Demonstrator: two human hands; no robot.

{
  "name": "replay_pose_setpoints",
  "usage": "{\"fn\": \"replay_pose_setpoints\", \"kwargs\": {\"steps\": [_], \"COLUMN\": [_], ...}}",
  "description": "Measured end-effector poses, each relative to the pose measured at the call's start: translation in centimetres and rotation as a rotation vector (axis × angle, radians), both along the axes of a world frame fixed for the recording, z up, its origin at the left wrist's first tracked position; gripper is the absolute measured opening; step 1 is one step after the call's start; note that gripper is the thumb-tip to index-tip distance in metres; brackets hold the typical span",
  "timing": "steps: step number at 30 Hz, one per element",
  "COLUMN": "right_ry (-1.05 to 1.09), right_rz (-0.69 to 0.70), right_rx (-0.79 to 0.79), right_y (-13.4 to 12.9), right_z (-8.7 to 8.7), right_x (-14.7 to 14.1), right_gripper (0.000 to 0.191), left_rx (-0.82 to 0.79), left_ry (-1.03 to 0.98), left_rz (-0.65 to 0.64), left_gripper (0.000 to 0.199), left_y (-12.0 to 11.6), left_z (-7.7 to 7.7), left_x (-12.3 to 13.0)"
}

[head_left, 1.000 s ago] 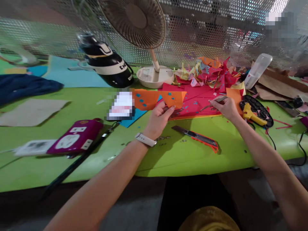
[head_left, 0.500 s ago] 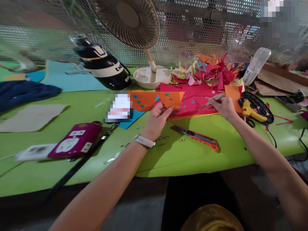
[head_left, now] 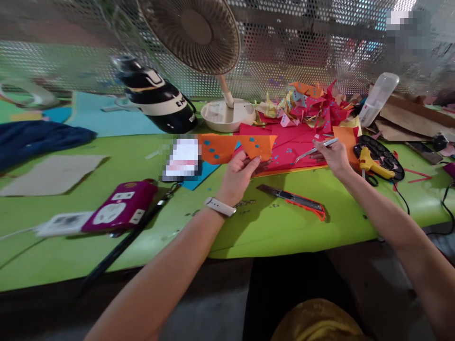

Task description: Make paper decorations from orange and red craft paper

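Note:
My left hand (head_left: 242,171) pinches an orange paper piece (head_left: 221,150) dotted with small blue bits, holding it above the green table. A pair of metal tweezers (head_left: 308,150) is held in my right hand (head_left: 331,154), its tips pointing left over red paper sheets (head_left: 284,154) strewn with tiny blue bits. Below the hands lies an orange-and-black utility knife (head_left: 300,201) with its blade out. Blue paper (head_left: 199,179) shows partly beneath the orange piece.
A fan base (head_left: 227,115), a black-and-white bottle (head_left: 165,106) and a pile of folded paper (head_left: 320,106) stand behind. To the right are a yellow glue gun (head_left: 375,166) and a black tray (head_left: 394,158); to the left, a purple power strip (head_left: 122,207).
The whole view has shifted slightly, so most things appear a little further right. The tweezers in my right hand are angled slightly differently. Both hands keep their hold.

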State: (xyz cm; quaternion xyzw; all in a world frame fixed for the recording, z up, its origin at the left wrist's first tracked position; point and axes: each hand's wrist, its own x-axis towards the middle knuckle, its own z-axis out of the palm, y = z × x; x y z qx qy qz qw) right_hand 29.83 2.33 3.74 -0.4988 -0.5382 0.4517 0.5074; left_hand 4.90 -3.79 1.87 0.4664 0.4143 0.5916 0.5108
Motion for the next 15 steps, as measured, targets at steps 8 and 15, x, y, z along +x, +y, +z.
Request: {"fn": "replay_pose_setpoints", "kwargs": {"steps": [8,15], "right_ry": [0.029,0.011], "right_rz": [-0.026,-0.017], "right_rx": [-0.077,-0.066], "right_y": [0.20,-0.05], "right_z": [-0.50,-0.69], "right_x": [-0.16,-0.56], "right_gripper": [0.032,0.035], "left_rx": [-0.024,-0.017], "left_ry": [0.064,0.134], "left_rz": [0.007,0.028], "left_gripper": [0.030,0.028], "left_y": [-0.14,-0.02], "left_z": [0.31,0.25], "left_x": [-0.16,-0.11]}}
